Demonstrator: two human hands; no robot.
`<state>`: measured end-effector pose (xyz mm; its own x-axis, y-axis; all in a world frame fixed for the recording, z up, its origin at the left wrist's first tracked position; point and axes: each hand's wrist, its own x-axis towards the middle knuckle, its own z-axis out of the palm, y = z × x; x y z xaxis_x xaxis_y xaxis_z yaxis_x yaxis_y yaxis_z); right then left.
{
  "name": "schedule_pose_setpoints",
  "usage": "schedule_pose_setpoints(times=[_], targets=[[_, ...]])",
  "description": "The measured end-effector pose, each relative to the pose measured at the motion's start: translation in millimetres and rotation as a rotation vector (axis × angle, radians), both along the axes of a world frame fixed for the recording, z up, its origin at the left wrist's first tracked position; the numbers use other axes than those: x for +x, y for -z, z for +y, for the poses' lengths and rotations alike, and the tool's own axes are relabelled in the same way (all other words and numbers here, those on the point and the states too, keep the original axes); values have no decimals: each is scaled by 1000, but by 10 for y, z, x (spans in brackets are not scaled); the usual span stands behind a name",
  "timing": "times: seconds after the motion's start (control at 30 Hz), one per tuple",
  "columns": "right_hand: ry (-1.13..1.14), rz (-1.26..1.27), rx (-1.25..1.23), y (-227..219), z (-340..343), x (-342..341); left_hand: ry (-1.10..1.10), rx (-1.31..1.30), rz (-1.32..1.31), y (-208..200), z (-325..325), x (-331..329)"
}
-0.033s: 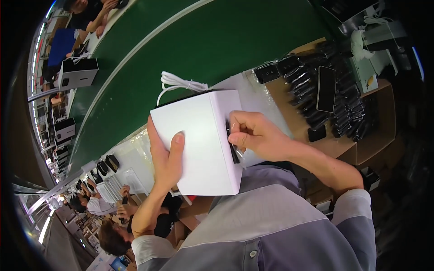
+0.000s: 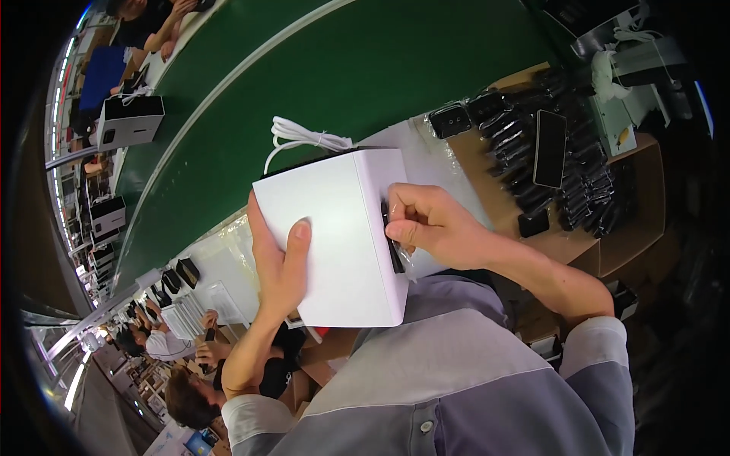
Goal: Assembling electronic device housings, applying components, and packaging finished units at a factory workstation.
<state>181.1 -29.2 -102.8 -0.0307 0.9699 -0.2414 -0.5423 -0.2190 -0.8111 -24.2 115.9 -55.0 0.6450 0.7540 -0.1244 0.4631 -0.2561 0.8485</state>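
Note:
A white box-shaped appliance (image 2: 338,243) with rounded edges is tilted in front of me. My left hand (image 2: 281,262) grips it on its left side, thumb lying on the broad white face. A bundled white cable (image 2: 308,138) sticks out beyond its dark far edge. On the right side, my right hand (image 2: 433,224) pinches a narrow black part (image 2: 396,257) with clear plastic film about it, against the appliance's side wall. How deep this part sits in the side is hidden by my fingers and the wall.
A cardboard box (image 2: 646,197) at the right holds several black plastic-wrapped pieces (image 2: 509,152), with a flat dark rectangular piece (image 2: 550,148) on top. Beyond runs a green conveyor belt (image 2: 395,68), carrying similar white units (image 2: 131,125) at the left. Other people sit along the line.

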Motion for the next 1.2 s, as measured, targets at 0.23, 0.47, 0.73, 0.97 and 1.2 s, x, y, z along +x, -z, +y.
schedule_pose_setpoints(times=[0.23,0.47,0.73,0.97,1.2], targets=[[0,-81,-23,-20,-13,16,-16,-73,-65,-36,10,55],[-64,-196,14,-80,-171,-28,-87,-113,-84,-50,-60,13],[-83,-115,59,102,-147,79,-53,-87,-90,-12,-63,43],[-318,-1283,-261,929,-601,552,-63,-50,-77,48,-37,34],[-26,-228,81,244,-515,178,-138,-13,-58,70,-55,-80]])
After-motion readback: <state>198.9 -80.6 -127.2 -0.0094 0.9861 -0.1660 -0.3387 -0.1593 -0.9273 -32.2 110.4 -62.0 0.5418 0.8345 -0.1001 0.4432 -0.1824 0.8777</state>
